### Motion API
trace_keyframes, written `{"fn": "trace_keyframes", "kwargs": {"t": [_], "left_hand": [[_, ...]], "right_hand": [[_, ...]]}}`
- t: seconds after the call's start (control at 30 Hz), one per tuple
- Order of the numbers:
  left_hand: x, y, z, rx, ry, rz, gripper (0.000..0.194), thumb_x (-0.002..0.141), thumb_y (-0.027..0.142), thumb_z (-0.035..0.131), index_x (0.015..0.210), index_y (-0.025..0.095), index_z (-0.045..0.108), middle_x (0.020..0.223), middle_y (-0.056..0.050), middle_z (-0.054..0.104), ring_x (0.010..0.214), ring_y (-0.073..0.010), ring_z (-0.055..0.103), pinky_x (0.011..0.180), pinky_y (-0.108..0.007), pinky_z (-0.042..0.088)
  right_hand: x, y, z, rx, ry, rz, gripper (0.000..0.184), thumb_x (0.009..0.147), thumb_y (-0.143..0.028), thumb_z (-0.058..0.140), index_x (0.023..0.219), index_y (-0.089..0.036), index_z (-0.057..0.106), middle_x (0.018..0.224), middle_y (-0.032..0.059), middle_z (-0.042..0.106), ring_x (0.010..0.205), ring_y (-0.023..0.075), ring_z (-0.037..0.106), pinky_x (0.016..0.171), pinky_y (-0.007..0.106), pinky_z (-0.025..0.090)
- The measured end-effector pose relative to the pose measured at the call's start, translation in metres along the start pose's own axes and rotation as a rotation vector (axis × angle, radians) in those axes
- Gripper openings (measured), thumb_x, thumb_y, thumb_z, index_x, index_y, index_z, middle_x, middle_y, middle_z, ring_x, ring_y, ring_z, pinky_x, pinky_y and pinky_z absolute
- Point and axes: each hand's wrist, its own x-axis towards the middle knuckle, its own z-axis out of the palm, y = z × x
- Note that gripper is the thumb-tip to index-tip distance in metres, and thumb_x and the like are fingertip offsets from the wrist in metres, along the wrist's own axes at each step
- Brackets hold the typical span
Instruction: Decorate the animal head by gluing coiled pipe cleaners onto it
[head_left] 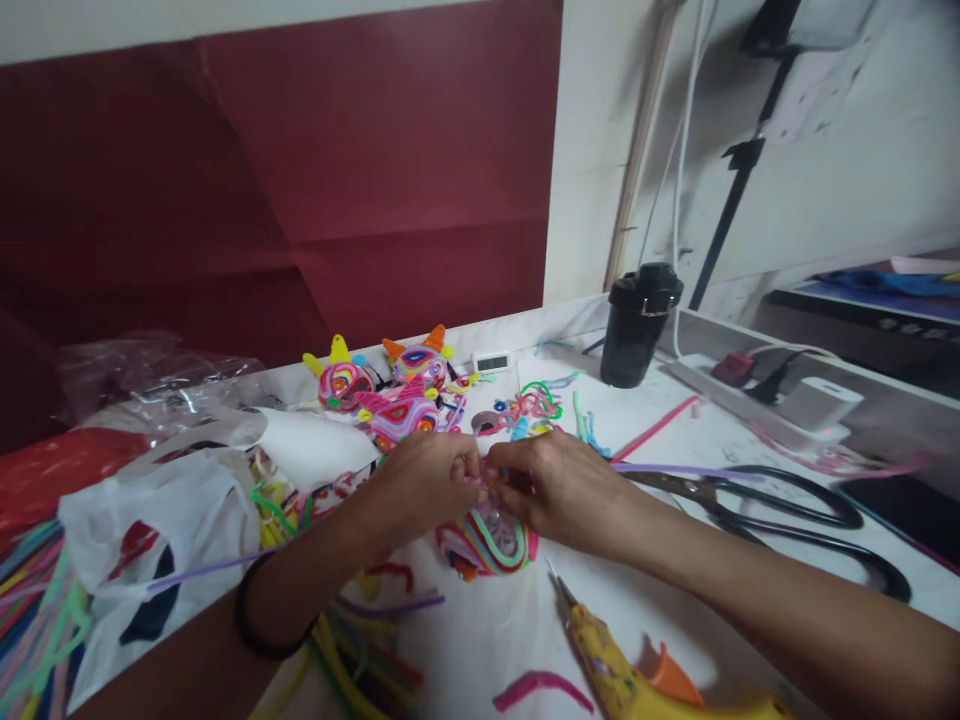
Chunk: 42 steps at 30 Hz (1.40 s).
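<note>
Mid-frame, left hand [431, 478] and right hand [561, 490] have fingers pinching the striped pipe-cleaner craft [487, 550] near its top; the glue gun [611, 660], lower right, could burn if hot and brushed.

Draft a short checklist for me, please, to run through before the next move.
1. Left hand and right hand together at the striped piece: ok.
2. Grip of the fingers: cannot tell, too blurred.
3. Glue gun lying apart from both hands: ok.
4. Glue gun cool: cannot tell.
5. Scissors wholly in sight: not ok, the right forearm overlaps them in this view.
6. Black cup upright, lid on: ok.
</note>
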Motion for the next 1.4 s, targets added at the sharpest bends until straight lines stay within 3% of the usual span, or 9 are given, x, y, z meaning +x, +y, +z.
{"fn": "trace_keyframes", "kwargs": {"t": [0.3,0.47,0.63,1.07,1.4], "left_hand": [[0.01,0.003,-0.003,0.007,-0.084,-0.002,0.004,0.062,0.017,0.061,0.065,0.02,0.061,0.061,0.005,0.06,0.058,-0.0125,0.055,0.048,-0.021,0.03],[0.014,-0.004,0.003,-0.034,-0.097,0.011,0.005,0.061,0.02,0.061,0.065,0.02,0.06,0.058,0.005,0.06,0.056,-0.0122,0.054,0.048,-0.021,0.031],[0.016,-0.007,0.004,-0.057,-0.093,0.031,0.004,0.059,0.021,0.06,0.063,0.02,0.058,0.058,0.005,0.059,0.057,-0.0122,0.053,0.048,-0.021,0.031],[0.02,-0.012,0.007,-0.096,-0.134,0.022,0.007,0.057,0.022,0.059,0.064,0.021,0.058,0.056,0.006,0.057,0.055,-0.0118,0.052,0.046,-0.021,0.031],[0.016,-0.008,0.006,-0.088,-0.121,0.034,0.007,0.057,0.022,0.06,0.063,0.02,0.056,0.055,0.006,0.054,0.054,-0.0111,0.049,0.045,-0.021,0.031]], "right_hand": [[-0.012,0.017,-0.001,0.131,0.002,-0.122,0.022,0.08,-0.002,0.054,0.083,-0.019,0.068,0.069,-0.001,0.063,0.061,0.0116,0.054,0.059,0.023,0.032],[-0.028,0.031,0.0,0.178,0.08,-0.177,0.026,0.083,-0.002,0.052,0.097,-0.017,0.068,0.085,0.0044,0.066,0.075,0.0167,0.061,0.066,0.026,0.04],[-0.037,0.033,0.008,0.101,0.162,-0.307,0.025,0.093,-0.006,0.043,0.092,-0.014,0.067,0.083,0.0066,0.061,0.073,0.0177,0.058,0.063,0.028,0.039],[-0.039,0.03,0.018,-0.099,0.19,-0.41,0.026,0.097,-0.008,0.039,0.09,-0.015,0.063,0.077,0.0037,0.054,0.066,0.0152,0.051,0.057,0.026,0.034],[-0.036,0.026,0.02,-0.325,0.325,-0.498,0.034,0.101,-0.012,0.036,0.085,-0.015,0.065,0.072,0.0039,0.055,0.062,0.017,0.046,0.056,0.03,0.033]]}}
